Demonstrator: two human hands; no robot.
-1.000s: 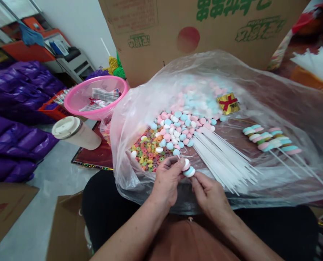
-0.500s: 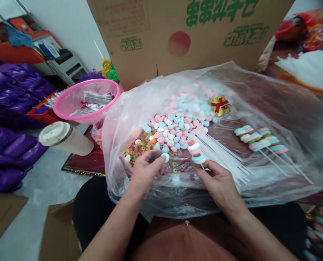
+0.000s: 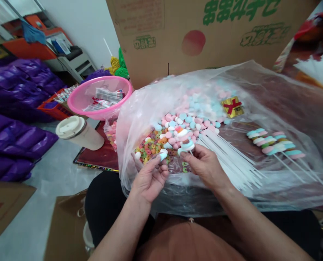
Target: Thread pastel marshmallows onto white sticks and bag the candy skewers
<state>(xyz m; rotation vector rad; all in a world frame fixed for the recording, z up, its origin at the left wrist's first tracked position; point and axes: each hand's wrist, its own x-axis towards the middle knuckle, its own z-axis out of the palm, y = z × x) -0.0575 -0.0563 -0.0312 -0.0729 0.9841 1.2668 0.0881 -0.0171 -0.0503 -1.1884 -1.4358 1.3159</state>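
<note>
My Right Hand Grips a Candy Stick, My Left Pinches a Sweet

With my right hand [image 3: 206, 165] I am grasping the candy stick [image 3: 187, 145], thumb and fingers closed at the lower end of its stack. The stack tilts, white and pale blue, with a bright orange bit near the top. It is raised in front of the pile of sweets [image 3: 198, 123], which are pink, white and blue.

In my left hand [image 3: 150, 179] I have 1 loose sweet [image 3: 163, 156], blue and white, nipped between thumb and fingertips. It is near the candy stick but apart from it. Just beyond that hand lie the small coloured rings [image 3: 150, 145], beside the pile.

The bare white sticks [image 3: 229, 159] fan out to the right of my right hand. Farther right, a group of filled sticks [image 3: 275, 143] lies on the plastic sheet [image 3: 286, 195]. A gold packet [image 3: 232, 107] with a red mark is beyond them. To my left stand a lidded cup [image 3: 92, 138] and a pink basket [image 3: 96, 115] with packets inside; a large cardboard box [image 3: 164, 63] rises behind everything.
</note>
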